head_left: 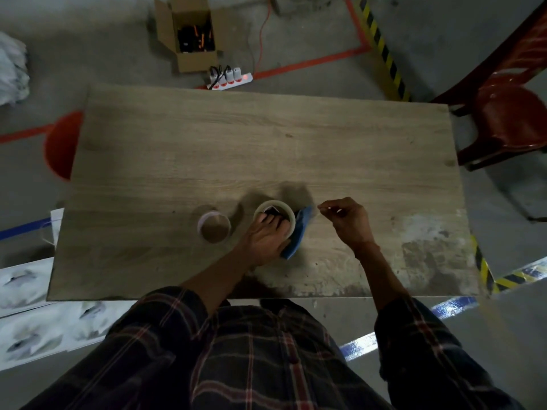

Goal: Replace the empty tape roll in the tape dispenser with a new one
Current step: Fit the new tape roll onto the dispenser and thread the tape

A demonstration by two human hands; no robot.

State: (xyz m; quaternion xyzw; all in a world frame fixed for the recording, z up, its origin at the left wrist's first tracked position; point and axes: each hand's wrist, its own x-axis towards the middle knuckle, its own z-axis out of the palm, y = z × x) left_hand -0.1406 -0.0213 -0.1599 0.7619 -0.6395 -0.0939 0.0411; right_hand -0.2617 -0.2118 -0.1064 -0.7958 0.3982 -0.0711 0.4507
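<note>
Blue tape dispenser (297, 232) is gripped by the left hand (265, 239).
Right hand (347, 218) is pinched beside it; a second roll (214, 226) lies on the surface (236, 143).

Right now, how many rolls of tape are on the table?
2. One roll lies flat on its own, left of the hands. The other roll sits on the blue dispenser, steadied by the left hand. None looks hidden.

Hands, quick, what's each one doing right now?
Left hand: closed on the tape dispenser.
Right hand: fingers pinched; anything held cannot be told.
</note>
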